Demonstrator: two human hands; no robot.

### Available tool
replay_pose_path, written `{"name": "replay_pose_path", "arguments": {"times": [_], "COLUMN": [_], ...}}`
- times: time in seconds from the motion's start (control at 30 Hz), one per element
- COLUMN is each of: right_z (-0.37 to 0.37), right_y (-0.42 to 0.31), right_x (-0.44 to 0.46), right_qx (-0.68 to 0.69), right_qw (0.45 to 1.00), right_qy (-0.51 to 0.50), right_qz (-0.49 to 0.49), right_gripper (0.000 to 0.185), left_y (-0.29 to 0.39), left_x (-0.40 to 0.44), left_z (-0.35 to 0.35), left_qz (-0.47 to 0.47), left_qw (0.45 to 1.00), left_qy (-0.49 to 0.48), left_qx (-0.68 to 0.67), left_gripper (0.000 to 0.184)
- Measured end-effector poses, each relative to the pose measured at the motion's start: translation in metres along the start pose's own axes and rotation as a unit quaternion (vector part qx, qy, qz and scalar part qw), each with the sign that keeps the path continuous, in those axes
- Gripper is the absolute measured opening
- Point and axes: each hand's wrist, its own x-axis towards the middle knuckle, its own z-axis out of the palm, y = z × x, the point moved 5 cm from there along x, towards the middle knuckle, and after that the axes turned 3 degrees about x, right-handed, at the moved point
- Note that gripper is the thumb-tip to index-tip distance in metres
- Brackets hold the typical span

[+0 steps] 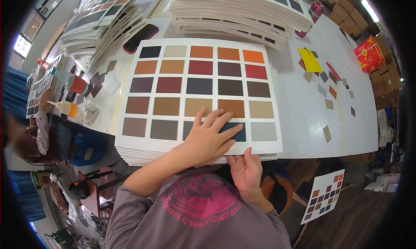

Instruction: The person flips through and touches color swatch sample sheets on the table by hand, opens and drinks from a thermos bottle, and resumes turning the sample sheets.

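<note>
Resting palm-down with fingers spread, the left hand (208, 137) lies on a flat white card (215, 85) of rectangular swatches (199, 68), mid-frame; the right hand (246, 172), half-curled, meets its lower edge (whether pinching, I cannot tell).

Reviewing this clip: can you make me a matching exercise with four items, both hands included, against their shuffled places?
1. Left hand
2. Right hand
3. Dark phone
4. Yellow paper

A. On the table, beside the far left corner of the top swatch sheet
B. To the right of the sheet, among loose swatches
C. Palm down on the sheet, fingers spread over its lower rows
D. At the sheet's near edge, palm upward

Pairs: 1-C, 2-D, 3-A, 4-B
</note>
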Motion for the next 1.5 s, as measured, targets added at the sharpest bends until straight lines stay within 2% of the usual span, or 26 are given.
{"name": "replay_pose_path", "arguments": {"times": [0.07, 0.17, 0.3, 0.4, 0.6, 0.7, 0.73, 0.83, 0.87, 0.97, 1.0, 1.1, 1.13, 1.3, 1.33, 1.43, 1.5], "right_z": [-0.002, -0.006, -0.005, -0.007, -0.007, -0.009, -0.008, -0.008, -0.009, -0.015, -0.014, -0.049, -0.042, -0.041, -0.041, -0.039, -0.039], "right_y": [-0.001, 0.001, 0.002, 0.002, 0.002, 0.002, 0.002, 0.002, 0.003, 0.002, -0.001, 0.011, 0.007, 0.011, 0.010, 0.008, 0.008], "right_x": [0.001, 0.001, 0.001, 0.001, 0.001, 0.001, 0.000, -0.004, -0.008, -0.026, -0.029, -0.035, -0.036, -0.030, -0.030, -0.028, -0.027], "right_qx": [0.019, 0.005, 0.000, 0.005, 0.020, 0.017, 0.006, -0.043, -0.062, -0.147, -0.177, -0.127, -0.201, -0.234, -0.242, -0.246, -0.246], "right_qw": [0.999, 1.000, 1.000, 1.000, 1.000, 1.000, 0.999, 0.998, 0.997, 0.982, 0.978, 0.955, 0.950, 0.957, 0.957, 0.958, 0.958], "right_qy": [-0.019, 0.006, 0.000, -0.016, 0.007, 0.015, 0.024, 0.025, 0.022, 0.041, 0.045, -0.003, 0.038, -0.005, -0.012, -0.028, -0.030], "right_qz": [0.019, 0.020, 0.015, 0.015, 0.013, 0.019, 0.020, 0.034, 0.041, 0.110, 0.100, 0.268, 0.236, 0.172, 0.161, 0.146, 0.145], "right_gripper": [0.043, 0.042, 0.039, 0.038, 0.040, 0.039, 0.038, 0.037, 0.036, 0.037, 0.032, 0.034, 0.042, 0.040, 0.040, 0.039, 0.039], "left_y": [-0.006, -0.004, 0.011, 0.010, -0.002, -0.012, -0.017, -0.018, -0.024, -0.030, -0.034, -0.025, -0.023, -0.018, -0.018, -0.033, -0.031], "left_x": [-0.006, -0.003, 0.009, 0.010, 0.002, -0.001, 0.002, 0.022, 0.030, 0.045, 0.041, 0.042, 0.042, 0.038, 0.040, 0.041, 0.041], "left_z": [0.003, 0.000, 0.004, 0.005, 0.011, 0.008, 0.006, -0.005, 0.001, 0.018, 0.030, 0.032, 0.032, 0.036, 0.034, 0.034, 0.027], "left_qz": [0.005, -0.010, 0.001, -0.002, 0.034, -0.042, -0.068, -0.074, -0.078, -0.026, -0.004, 0.012, 0.007, -0.023, -0.037, -0.010, 0.015], "left_qw": [0.999, 0.998, 1.000, 1.000, 0.998, 0.989, 0.986, 0.993, 0.986, 0.970, 0.963, 0.974, 0.978, 0.988, 0.989, 0.979, 0.971], "left_qy": [-0.033, -0.031, -0.014, -0.014, -0.019, 0.011, 0.002, -0.047, -0.126, -0.220, -0.254, -0.223, -0.208, -0.149, -0.141, -0.167, -0.201], "left_qx": [-0.015, -0.056, 0.021, 0.016, -0.054, -0.139, -0.155, -0.081, -0.075, -0.103, -0.095, -0.037, -0.030, 0.016, -0.011, -0.113, -0.128], "left_gripper": [0.031, 0.031, 0.031, 0.032, 0.033, 0.033, 0.040, 0.057, 0.077, 0.086, 0.091, 0.087, 0.083, 0.065, 0.061, 0.065, 0.064]}}
